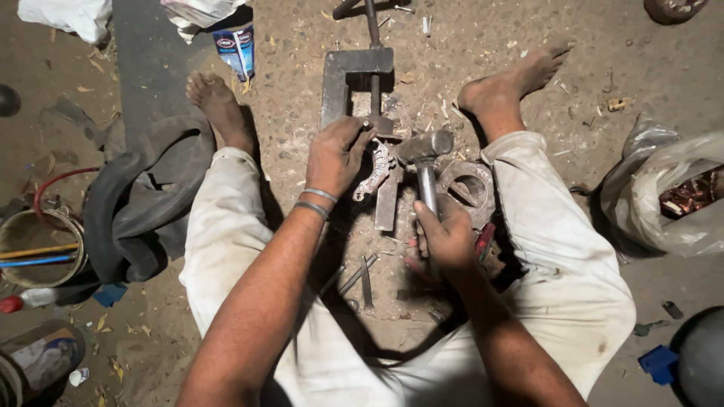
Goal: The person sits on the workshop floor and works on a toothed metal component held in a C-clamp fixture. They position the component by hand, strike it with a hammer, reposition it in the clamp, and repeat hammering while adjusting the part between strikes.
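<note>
On the gritty dirt floor, my left hand [337, 154] pinches a curved, toothed metal casting [375, 169]; at four o'clock, my right hand [446, 237] grips a steel hammer [424, 151].

Rubber tube [143, 196] lies well left of the grip, coiled on the dirt floor [302, 68]. Beyond it, far left: bucket [38, 249] w/ yellow + blue rods inside, red hose [53, 188] arcing just above it. Clear plastic bag [664, 196] well right of the grip, copper-coloured scrap inside. Small blue-white packet [235, 49] up-left, near white sacks [68, 15]. Blue plastic piece [658, 363] low right. Flat metal strips [360, 275] on floor just below the grip.
</note>
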Action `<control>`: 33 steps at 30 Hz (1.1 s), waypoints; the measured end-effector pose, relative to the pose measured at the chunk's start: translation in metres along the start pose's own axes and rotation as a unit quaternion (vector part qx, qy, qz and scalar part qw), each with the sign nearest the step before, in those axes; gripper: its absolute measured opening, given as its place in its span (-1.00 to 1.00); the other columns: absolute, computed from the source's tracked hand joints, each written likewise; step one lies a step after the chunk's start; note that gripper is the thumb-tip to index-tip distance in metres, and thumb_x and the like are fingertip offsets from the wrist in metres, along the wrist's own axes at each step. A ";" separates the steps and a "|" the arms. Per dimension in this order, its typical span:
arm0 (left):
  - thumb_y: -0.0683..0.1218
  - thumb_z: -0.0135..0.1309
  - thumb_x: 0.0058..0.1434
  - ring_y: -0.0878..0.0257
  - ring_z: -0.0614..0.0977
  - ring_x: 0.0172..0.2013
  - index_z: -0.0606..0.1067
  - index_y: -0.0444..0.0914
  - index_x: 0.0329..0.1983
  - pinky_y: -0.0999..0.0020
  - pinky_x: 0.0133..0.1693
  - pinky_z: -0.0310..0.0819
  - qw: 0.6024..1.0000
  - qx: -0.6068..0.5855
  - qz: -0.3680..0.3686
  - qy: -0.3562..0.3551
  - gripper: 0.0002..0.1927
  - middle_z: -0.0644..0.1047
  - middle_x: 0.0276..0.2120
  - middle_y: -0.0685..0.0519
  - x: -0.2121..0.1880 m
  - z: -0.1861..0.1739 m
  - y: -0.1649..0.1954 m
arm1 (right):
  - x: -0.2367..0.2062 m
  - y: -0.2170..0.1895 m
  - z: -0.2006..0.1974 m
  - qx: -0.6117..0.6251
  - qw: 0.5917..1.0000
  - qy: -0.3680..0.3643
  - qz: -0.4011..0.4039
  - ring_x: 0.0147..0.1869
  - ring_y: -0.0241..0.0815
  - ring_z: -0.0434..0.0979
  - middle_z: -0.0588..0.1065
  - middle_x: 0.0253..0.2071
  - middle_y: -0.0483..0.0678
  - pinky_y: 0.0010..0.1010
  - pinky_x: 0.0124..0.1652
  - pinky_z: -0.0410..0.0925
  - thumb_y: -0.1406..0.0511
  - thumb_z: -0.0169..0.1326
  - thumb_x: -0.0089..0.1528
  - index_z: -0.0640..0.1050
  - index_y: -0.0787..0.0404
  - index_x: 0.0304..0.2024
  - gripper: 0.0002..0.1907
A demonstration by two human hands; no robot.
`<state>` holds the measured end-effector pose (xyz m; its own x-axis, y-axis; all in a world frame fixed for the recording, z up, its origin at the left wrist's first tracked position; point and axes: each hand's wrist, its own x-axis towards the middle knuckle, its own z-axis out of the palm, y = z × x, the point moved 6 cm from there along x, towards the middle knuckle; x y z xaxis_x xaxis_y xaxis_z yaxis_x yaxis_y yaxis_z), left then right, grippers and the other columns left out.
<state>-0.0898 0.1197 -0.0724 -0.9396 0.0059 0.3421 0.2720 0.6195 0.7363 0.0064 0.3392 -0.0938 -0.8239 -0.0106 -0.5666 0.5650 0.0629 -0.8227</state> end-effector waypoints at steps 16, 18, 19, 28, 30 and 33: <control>-0.10 0.17 0.24 -0.07 0.63 -0.07 0.59 -0.29 -0.10 0.09 0.02 0.51 0.999 0.033 0.010 0.036 -0.78 0.61 -0.15 -0.13 -0.014 0.015 0.007 | 0.012 -0.096 -0.001 -0.307 0.909 0.004 -0.283 -0.31 -0.15 0.51 0.57 -0.35 0.14 -0.34 -0.22 0.39 0.22 0.17 0.33 0.56 0.41 0.04 -0.62; -0.12 0.18 0.24 -0.07 0.63 -0.07 0.60 -0.29 -0.09 0.09 0.03 0.52 0.998 0.028 0.004 0.056 -0.79 0.62 -0.14 -0.13 -0.012 0.008 0.009 | 0.020 -0.093 -0.002 -0.332 0.910 0.002 -0.247 -0.39 -0.15 0.48 0.54 -0.41 0.16 -0.31 -0.29 0.38 0.21 0.19 0.29 0.58 0.41 0.01 -0.62; -0.12 0.18 0.24 -0.07 0.63 -0.07 0.60 -0.30 -0.09 0.10 0.03 0.53 0.998 0.023 0.008 0.059 -0.78 0.62 -0.15 -0.13 -0.012 0.008 0.010 | 0.017 -0.093 -0.007 -0.311 0.916 0.014 -0.255 -0.39 -0.17 0.46 0.52 -0.42 0.15 -0.31 -0.31 0.37 0.20 0.19 0.30 0.58 0.41 -0.02 -0.63; -0.15 0.21 0.20 -0.08 0.63 -0.11 0.59 -0.31 -0.17 0.09 0.00 0.53 0.998 0.026 -0.001 0.055 -0.83 0.62 -0.20 -0.13 -0.012 0.009 0.006 | 0.000 -0.095 0.011 -0.278 0.938 -0.001 -0.205 -0.51 -0.23 0.40 0.50 -0.53 0.08 -0.34 -0.48 0.30 0.20 0.18 0.29 0.56 0.37 0.04 -0.61; -0.19 0.18 0.19 -0.08 0.63 -0.10 0.59 -0.29 -0.22 0.09 0.02 0.54 0.998 0.036 -0.002 0.053 -0.89 0.62 -0.21 -0.11 -0.010 0.007 0.006 | 0.005 -0.093 0.012 -0.352 0.921 0.002 -0.170 -0.56 -0.18 0.44 0.51 -0.61 0.09 -0.33 -0.50 0.32 0.20 0.19 0.26 0.57 0.34 0.06 -0.60; -0.17 0.20 0.16 -0.08 0.62 -0.11 0.58 -0.32 -0.19 0.08 0.00 0.52 0.997 0.014 0.019 0.068 -0.82 0.60 -0.21 -0.13 -0.016 0.003 0.013 | -0.002 -0.096 0.000 -0.314 0.923 0.023 -0.220 -0.55 -0.20 0.44 0.51 -0.61 0.04 -0.35 -0.50 0.31 0.16 0.16 0.25 0.57 0.34 0.02 -0.59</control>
<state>-0.0724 0.1301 -0.0702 -0.8911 -0.0765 0.4472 0.2991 0.6423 0.7057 -0.0464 0.3330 -0.0137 -0.9768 -0.1311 -0.1694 0.0502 0.6287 -0.7761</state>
